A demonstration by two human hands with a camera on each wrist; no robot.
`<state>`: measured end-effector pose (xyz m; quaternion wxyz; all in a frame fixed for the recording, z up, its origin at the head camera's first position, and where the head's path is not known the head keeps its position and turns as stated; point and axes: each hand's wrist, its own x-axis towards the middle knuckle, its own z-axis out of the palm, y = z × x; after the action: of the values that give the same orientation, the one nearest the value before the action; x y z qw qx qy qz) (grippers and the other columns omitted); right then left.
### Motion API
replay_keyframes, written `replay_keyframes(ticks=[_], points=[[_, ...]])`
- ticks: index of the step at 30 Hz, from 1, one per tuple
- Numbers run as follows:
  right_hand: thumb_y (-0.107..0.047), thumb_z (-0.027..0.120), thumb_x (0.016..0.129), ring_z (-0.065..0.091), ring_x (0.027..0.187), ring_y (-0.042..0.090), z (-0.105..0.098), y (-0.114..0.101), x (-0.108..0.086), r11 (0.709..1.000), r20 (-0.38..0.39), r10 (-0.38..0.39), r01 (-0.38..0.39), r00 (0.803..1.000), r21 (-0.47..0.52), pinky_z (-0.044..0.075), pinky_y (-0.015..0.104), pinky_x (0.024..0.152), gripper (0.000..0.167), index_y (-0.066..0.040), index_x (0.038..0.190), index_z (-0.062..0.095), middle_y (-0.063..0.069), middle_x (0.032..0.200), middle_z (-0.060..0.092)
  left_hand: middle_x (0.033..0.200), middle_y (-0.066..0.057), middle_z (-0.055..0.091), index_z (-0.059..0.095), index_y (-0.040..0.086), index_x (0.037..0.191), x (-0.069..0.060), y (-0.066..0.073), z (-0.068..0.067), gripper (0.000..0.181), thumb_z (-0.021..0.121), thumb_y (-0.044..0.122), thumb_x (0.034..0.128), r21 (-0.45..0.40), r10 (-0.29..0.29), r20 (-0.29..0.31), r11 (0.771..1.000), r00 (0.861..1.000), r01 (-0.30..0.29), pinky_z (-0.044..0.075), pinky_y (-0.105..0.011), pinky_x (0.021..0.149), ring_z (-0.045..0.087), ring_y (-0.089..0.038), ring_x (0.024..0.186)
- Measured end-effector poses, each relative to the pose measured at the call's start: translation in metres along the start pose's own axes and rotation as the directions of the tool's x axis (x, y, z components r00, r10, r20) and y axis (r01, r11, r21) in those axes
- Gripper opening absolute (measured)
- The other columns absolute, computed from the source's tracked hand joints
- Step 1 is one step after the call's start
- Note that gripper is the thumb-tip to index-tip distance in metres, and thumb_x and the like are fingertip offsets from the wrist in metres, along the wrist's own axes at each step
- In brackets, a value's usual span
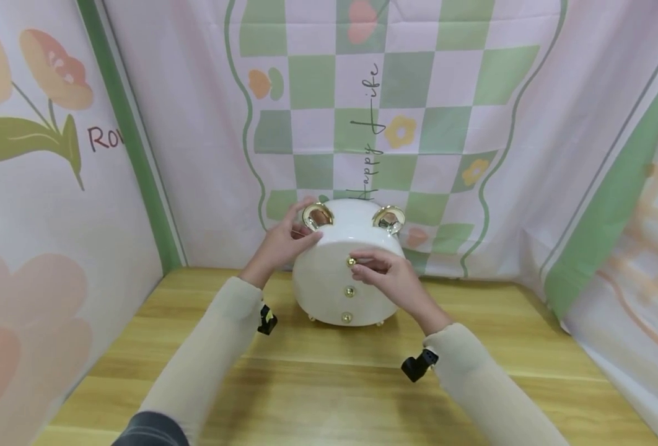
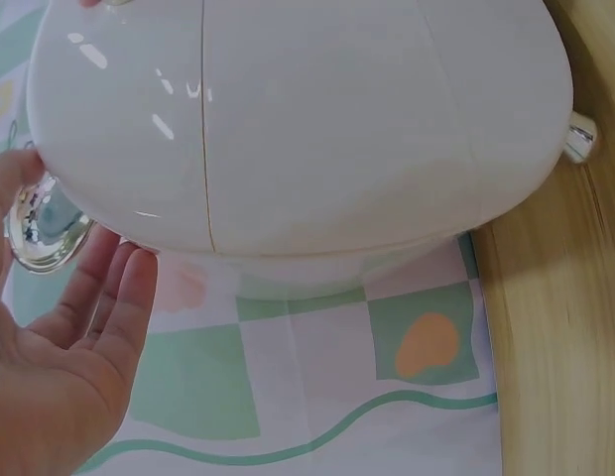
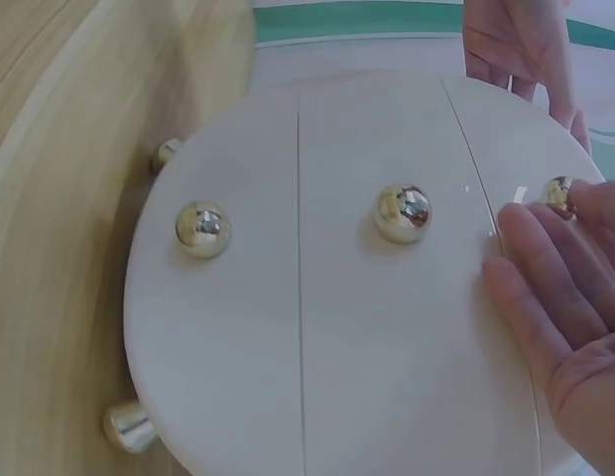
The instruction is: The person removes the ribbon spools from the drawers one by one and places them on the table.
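A white drawer box (image 1: 329, 279) with gold round ears and gold knobs stands on the table. My left hand (image 1: 287, 241) holds its upper left corner, with the thumb towards the front and the fingers spread around the left ear (image 1: 318, 217). In the left wrist view, the fingertips (image 2: 139, 278) touch the box's edge beside that ear. My right hand (image 1: 387, 275) pinches the top drawer knob (image 1: 351, 261) between thumb and index finger. In the right wrist view, the other fingers extend close to the front. The middle knob (image 3: 403, 213) and bottom knob (image 3: 202, 229) show uncovered below. The drawer fronts look flush.
Beneath the box is a wooden table (image 1: 329, 384). A checked green and white curtain (image 1: 407, 80) hangs close behind, with patterned cloth (image 1: 33, 210) along the left side and more at the right. Small gold feet (image 3: 131, 426) lift the box off the tabletop.
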<state>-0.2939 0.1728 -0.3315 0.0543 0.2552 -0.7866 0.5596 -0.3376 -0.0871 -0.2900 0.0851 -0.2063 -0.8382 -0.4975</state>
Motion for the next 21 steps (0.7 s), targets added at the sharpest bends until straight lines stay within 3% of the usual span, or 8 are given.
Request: replay_keyframes(ticks=[11,21], points=[[-0.014,0.072,0.095,0.072,0.097,0.027,0.004,-0.002,-0.002,0.996,-0.016,0.02,-0.019,1.0,0.085,0.058,0.035,0.084,0.032,-0.005,0.125,0.069,0.013,0.113,0.072,0.105,-0.007,0.065,0.031,0.047,0.152,0.0,-0.001,-0.002,0.071,0.071,0.034,0.0948,0.025,0.004,0.006,1.0,1.0,-0.004,0.058,-0.039,0.078,0.064,-0.023,0.096],[-0.017,0.072,0.095,0.071,0.097,0.03,0.007,-0.012,-0.015,0.998,-0.009,0.027,-0.027,1.0,0.059,0.058,0.036,0.083,0.031,-0.007,0.124,0.07,0.011,0.112,0.072,0.105,-0.004,0.064,0.029,0.049,0.152,0.0,0.0,-0.002,0.072,0.071,0.035,0.095,0.058,0.001,0.011,0.998,1.0,-0.002,0.055,-0.04,0.085,0.063,-0.021,0.097]])
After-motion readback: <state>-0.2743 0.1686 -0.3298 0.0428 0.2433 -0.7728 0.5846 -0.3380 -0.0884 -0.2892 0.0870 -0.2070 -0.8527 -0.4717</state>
